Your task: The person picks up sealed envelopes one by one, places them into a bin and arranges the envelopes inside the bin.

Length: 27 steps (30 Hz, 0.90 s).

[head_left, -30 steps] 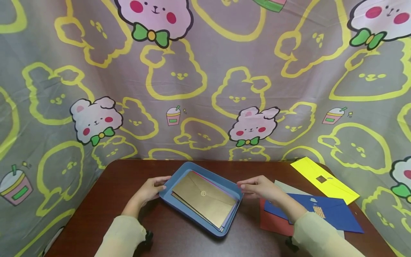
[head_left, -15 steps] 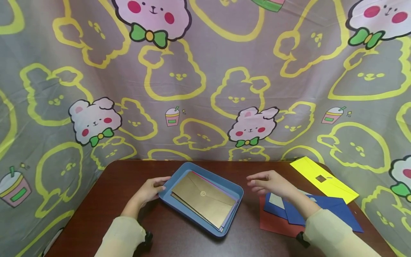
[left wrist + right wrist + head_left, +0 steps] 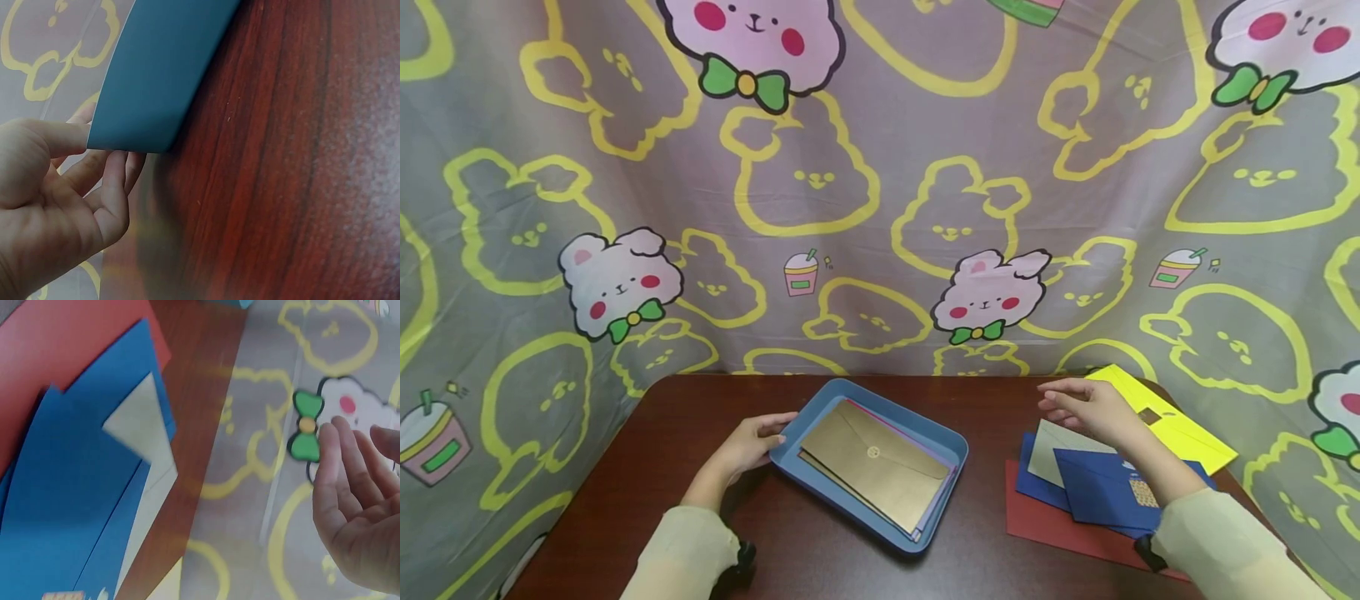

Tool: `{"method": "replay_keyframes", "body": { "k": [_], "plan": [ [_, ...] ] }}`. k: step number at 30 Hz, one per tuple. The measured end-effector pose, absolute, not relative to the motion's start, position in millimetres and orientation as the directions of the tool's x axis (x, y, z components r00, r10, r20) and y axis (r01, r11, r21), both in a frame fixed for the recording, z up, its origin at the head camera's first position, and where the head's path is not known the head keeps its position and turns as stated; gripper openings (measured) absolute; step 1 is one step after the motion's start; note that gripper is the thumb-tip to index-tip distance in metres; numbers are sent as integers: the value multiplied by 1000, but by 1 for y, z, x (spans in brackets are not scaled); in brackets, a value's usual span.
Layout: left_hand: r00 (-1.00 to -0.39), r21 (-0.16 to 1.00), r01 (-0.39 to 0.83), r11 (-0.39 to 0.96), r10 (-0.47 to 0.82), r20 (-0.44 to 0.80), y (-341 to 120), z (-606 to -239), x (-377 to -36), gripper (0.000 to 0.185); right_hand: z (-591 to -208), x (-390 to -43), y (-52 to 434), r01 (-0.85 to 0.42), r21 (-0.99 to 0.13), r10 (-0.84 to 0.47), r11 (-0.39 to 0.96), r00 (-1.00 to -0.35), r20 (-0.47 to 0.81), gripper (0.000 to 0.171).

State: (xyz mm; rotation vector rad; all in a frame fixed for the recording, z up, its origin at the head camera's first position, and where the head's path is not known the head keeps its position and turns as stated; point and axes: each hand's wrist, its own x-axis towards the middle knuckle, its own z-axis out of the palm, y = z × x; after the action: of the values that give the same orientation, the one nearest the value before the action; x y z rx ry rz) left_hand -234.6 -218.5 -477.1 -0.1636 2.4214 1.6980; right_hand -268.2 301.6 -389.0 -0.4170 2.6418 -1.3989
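Gripping the blue tray [image 3: 820, 395] corner, left hand [image 3: 747, 446]; right hand [image 3: 1086, 408] open above the envelopes [image 3: 1093, 492].

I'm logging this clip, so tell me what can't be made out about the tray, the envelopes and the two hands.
- Envelopes under the gold envelope in the blue tray: head view, covered, only pink and purple edges show.
- Left hand fingertips: left wrist view, behind the tray's corner.
- Grey envelope: head view, mostly under the blue envelopes.
- Yellow envelope: near end hidden by the right hand.

Both hands [image 3: 752, 446] [image 3: 1078, 407] apart — fingers relaxed
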Motion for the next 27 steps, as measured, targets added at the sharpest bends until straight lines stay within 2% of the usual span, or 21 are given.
{"method": "replay_keyframes", "body": {
  "k": [7, 16, 27],
  "plan": [
    [-977, 922, -199, 333, 9, -214, -219, -479, -234, 44, -395, -274, 333, -150, -800, -114, 581, -988, 103, 47],
    [-978, 922, -188, 339, 22, -207, -219, -477, -234, 43, -416, -278, 372, -104, -812, 74, 574, -981, 178, 52],
    [-978, 911, -194, 365, 7, -211, -218, -477, -235, 43, -443, -278, 418, 20, -664, 148, 747, -980, 136, 49]
  ]
}}
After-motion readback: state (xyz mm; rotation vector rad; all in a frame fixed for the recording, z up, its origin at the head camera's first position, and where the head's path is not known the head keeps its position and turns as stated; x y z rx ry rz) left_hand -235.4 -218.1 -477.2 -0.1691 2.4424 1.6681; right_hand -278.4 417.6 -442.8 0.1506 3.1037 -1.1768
